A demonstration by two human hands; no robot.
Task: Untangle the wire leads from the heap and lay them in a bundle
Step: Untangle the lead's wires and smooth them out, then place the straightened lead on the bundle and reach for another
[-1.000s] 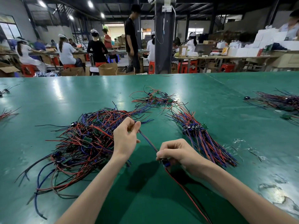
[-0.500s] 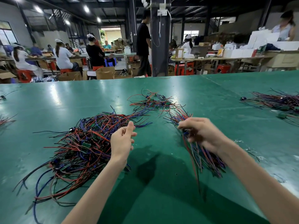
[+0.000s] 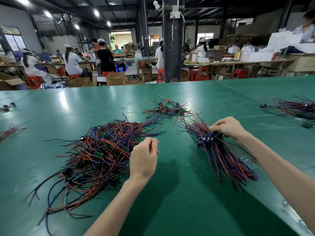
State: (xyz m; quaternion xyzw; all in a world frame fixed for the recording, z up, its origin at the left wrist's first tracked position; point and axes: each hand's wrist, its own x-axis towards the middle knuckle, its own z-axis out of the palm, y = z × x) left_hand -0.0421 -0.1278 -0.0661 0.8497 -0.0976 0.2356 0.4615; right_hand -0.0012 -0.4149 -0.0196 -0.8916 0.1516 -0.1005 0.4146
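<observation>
A tangled heap of red, blue and black wire leads (image 3: 95, 155) with small green boards lies left of centre on the green table (image 3: 170, 206). To its right lies a straighter bundle of leads (image 3: 223, 160), connector ends toward the far side. My left hand (image 3: 144, 159) hovers at the heap's right edge, fingers loosely curled, with nothing visible in it. My right hand (image 3: 228, 128) sits on the bundle's connector end, its fingers curled round a wire lead there.
A smaller tangle of leads (image 3: 167, 108) lies behind the heap. Another pile of wires (image 3: 294, 108) is at the far right, and loose wires (image 3: 10, 130) lie at the left edge. Beyond the table's far edge, people work at benches.
My right hand carried a lead from the front middle over to the bundle's connector end. My left hand let go of that lead and stayed beside the heap.
</observation>
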